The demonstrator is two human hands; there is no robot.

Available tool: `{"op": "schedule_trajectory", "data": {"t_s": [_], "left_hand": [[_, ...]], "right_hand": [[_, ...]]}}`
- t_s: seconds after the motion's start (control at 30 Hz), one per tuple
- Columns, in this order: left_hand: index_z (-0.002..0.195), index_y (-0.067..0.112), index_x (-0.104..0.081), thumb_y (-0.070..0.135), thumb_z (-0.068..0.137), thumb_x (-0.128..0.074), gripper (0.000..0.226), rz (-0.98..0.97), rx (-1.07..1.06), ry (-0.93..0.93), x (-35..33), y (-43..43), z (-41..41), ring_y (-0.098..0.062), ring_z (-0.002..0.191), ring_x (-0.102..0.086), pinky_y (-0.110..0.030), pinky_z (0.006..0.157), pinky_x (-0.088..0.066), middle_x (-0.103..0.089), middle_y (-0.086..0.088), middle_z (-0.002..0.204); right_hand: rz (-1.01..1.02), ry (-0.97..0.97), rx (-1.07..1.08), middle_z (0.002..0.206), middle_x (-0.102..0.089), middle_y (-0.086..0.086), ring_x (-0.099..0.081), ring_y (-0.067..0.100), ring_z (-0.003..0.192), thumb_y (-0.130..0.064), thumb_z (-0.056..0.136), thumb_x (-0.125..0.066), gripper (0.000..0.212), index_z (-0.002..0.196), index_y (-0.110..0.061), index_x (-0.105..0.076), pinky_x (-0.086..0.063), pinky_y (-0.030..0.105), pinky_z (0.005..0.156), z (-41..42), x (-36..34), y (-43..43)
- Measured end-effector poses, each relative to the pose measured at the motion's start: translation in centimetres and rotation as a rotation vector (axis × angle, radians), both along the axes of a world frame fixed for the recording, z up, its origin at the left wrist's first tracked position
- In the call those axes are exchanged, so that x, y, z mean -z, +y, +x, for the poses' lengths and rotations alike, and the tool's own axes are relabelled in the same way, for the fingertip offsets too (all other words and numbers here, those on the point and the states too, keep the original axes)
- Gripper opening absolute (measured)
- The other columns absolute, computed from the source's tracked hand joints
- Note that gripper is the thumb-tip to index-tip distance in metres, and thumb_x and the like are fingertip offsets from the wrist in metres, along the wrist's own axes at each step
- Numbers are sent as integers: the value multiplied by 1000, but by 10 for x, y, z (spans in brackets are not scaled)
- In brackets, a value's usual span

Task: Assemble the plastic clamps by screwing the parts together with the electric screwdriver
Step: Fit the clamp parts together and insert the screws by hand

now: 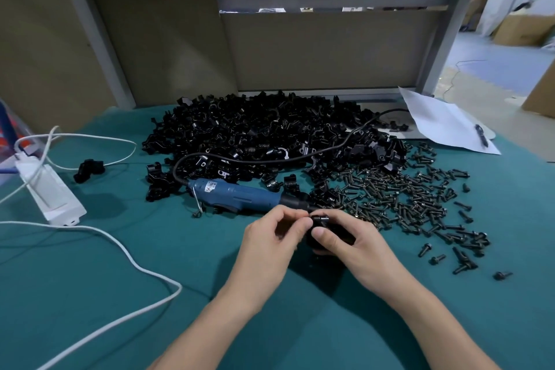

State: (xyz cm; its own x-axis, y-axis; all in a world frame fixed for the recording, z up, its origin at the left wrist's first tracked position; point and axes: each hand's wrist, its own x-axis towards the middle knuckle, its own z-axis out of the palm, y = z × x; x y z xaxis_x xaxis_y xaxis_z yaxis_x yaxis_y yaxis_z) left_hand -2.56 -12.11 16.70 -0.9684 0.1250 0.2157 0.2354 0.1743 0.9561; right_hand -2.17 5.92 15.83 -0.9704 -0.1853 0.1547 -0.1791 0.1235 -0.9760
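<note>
Both hands are together at the middle of the green cloth, working on one black clamp held just above it. The right hand cradles the clamp, fingers curled round it and the thumb pressed on the near face. The left hand comes in from the other side, its thumb and forefinger pinching at the clamp's top edge. There may be a screw between those fingertips, but it's too dark and small to tell.

This looks like the fit-up step: parts being mated or a screw being seated by hand, with no driving yet. The electric screwdriver lies untouched just beyond the hands. Its long axis runs left to right across the table, with the corded tail to the left and the black nose to the right and slightly toward the person, almost touching the left knuckles.

The next move, as I read it, needs one hand to let go and take the blue body while the other steadies the clamp with the screw hole facing up. The loose screws are spread to the right, and the pile of clamp parts is heaped behind.
</note>
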Motion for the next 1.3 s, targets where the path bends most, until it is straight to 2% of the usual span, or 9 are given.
{"op": "schedule_trajectory", "data": {"t_s": [0.1,0.17,0.27,0.4,0.6,0.8,1.0,1.1,1.3], "left_hand": [[80,29,-67,52,90,-64,25,-2,18,-60,-1,-3,-1,-9,64,-59,-27,63,-52,-68,-2,73],[81,30,-65,58,88,-61,29,-41,25,-49,0,-3,0,-7,60,-54,-25,60,-46,-64,4,67],[92,32,-67,30,97,-68,5,19,68,-46,-1,-1,-2,-2,69,-58,-21,64,-49,-68,15,80],[115,22,-59,24,96,-68,21,218,86,-188,-2,1,-6,-13,71,-64,-29,62,-54,-67,2,88],[93,10,-65,31,101,-60,23,140,99,-242,2,-2,-8,-15,60,-62,-27,54,-52,-63,7,67],[98,21,-68,16,96,-69,6,98,121,-99,5,-5,-10,-2,78,-65,-20,65,-53,-73,12,88],[90,17,-65,53,88,-65,36,113,80,-238,0,-4,-11,-14,58,-61,-32,57,-52,-66,8,69],[83,13,-65,38,99,-59,31,91,128,-233,1,-4,-10,-11,56,-59,-23,50,-49,-63,7,66],[91,19,-66,20,99,-64,9,59,84,-137,3,-2,-8,-5,69,-63,-20,63,-52,-69,11,73]], "right_hand": [[95,43,2,106,-76,-10,-72,11,99,-39,91,-68,28,117,-29,-72,-56,23,86,1,0,1],[114,52,1,105,-76,-12,-72,8,97,-39,92,-68,27,117,-30,-71,-54,19,84,1,0,2],[104,45,1,104,-77,-10,-73,11,96,-41,91,-67,28,117,-31,-71,-58,27,86,0,0,2],[97,45,2,105,-77,-9,-73,11,97,-43,91,-66,28,117,-33,-71,-58,27,87,-1,0,2],[108,41,-7,105,-76,-11,-71,9,97,-43,90,-67,29,116,-31,-72,-54,21,83,0,2,1],[30,11,-14,105,-76,-3,-74,18,97,-37,91,-68,28,117,-26,-72,-61,31,85,-2,3,1],[0,18,-6,106,-77,-6,-74,12,97,-35,91,-69,23,113,-31,-74,-59,24,81,-1,1,1],[57,25,-17,102,-77,-10,-73,9,92,-38,90,-68,26,115,-31,-72,-56,21,81,0,0,0],[79,17,-12,99,-77,-5,-75,12,88,-40,89,-68,30,116,-28,-70,-57,23,80,0,1,1]]}}
